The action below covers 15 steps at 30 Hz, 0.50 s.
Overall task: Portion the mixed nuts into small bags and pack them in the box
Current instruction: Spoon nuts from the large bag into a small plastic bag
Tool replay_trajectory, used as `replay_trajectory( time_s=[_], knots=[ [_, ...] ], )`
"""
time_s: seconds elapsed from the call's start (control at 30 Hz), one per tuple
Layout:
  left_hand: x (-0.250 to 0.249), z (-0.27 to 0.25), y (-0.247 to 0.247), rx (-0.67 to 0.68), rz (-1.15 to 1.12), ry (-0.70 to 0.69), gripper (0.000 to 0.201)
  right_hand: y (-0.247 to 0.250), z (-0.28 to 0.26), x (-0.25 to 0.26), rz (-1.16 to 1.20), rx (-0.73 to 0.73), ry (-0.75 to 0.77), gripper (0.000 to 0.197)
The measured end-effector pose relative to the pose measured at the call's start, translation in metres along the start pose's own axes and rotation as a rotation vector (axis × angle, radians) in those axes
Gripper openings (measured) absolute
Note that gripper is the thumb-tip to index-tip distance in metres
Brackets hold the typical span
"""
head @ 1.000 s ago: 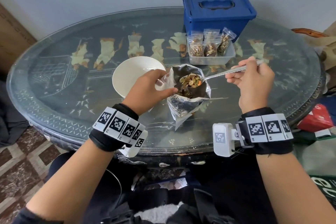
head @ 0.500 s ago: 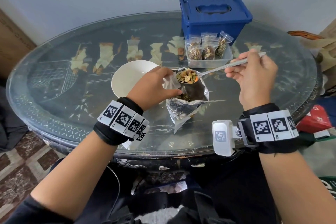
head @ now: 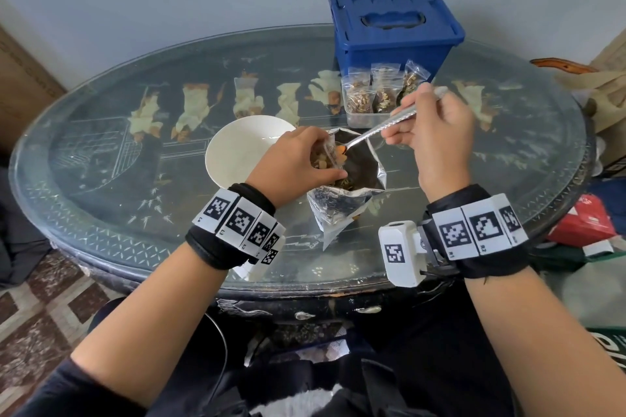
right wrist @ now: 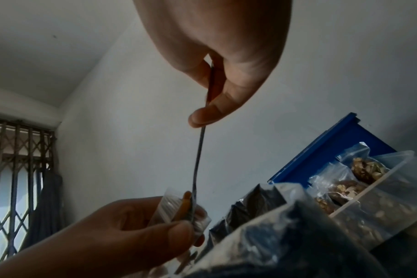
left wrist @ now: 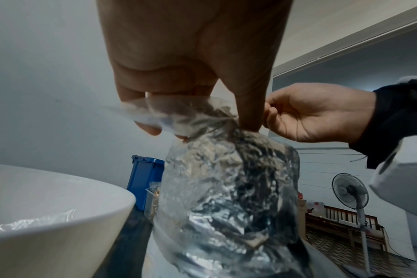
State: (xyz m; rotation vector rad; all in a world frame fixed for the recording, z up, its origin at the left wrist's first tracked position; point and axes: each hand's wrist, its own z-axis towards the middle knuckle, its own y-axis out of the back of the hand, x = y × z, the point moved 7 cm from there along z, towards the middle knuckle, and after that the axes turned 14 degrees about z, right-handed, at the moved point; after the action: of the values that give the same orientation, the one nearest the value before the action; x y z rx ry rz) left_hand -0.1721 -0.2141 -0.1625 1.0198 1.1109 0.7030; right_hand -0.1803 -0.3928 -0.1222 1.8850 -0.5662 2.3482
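My left hand (head: pixel 298 162) pinches a small clear bag (head: pixel 323 157) open beside the mouth of the big foil nut pouch (head: pixel 342 206); the small clear bag (left wrist: pixel 179 114) shows under my fingers in the left wrist view. My right hand (head: pixel 437 132) grips a metal spoon (head: pixel 382 127) by its handle, bowl tipped into the small bag with nuts sliding in. In the right wrist view the spoon (right wrist: pixel 198 156) hangs down into the bag (right wrist: pixel 176 206). A clear tub (head: pixel 364 117) behind holds filled small bags (head: pixel 382 95).
A blue lidded box (head: pixel 393 34) stands at the back of the glass-topped table (head: pixel 135 213). A white bowl (head: pixel 244 145) sits left of the pouch, close to my left hand. Bags and clutter lie off the table's right edge (head: pixel 582 223).
The spoon rose out of the foil pouch loaded with nuts, then swung left and tipped into the small bag. My left hand kept holding that bag.
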Motion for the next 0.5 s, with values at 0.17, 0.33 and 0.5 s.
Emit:
replay_trajectory(
  time_s=[0.17,0.33,0.5],
  knots=[
    [0.001,-0.002,0.002,-0.055,-0.029,0.004,0.055,-0.027,-0.007,0.016,-0.108,0.233,0.127,0.025],
    [0.006,-0.009,0.008,-0.136,-0.11,0.033,0.052,-0.038,-0.012,0.032,-0.133,0.367,0.242,0.019],
    [0.013,-0.015,0.01,-0.206,-0.148,0.086,0.049,-0.03,-0.008,0.045,-0.107,0.333,0.296,0.019]
  ],
)
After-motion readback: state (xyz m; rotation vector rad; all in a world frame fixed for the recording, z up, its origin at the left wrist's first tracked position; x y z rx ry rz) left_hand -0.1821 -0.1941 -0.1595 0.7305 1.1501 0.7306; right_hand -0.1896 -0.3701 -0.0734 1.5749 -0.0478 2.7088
